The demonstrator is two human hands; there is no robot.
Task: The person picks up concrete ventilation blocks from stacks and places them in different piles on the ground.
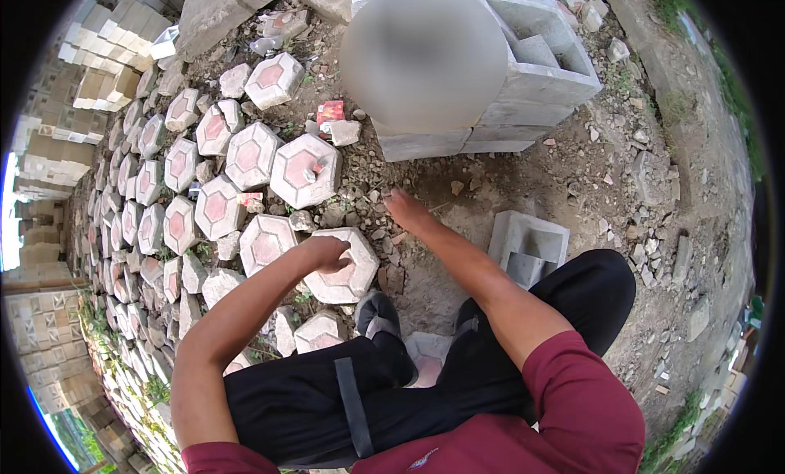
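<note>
I squat in black trousers [278,400], my grey shoes [379,317] on the ground. Just ahead, my left hand [330,254] lies over a six-sided paving stone [350,284] with a pink middle, fingers curled; I cannot tell whether they grip it. To my right sits a hollow block [504,238]. A little farther, my right hand [402,210] reaches low over bare soil, its grasp unclear. Beyond are a red packet [330,111] and stacked grey blocks [536,98].
</note>
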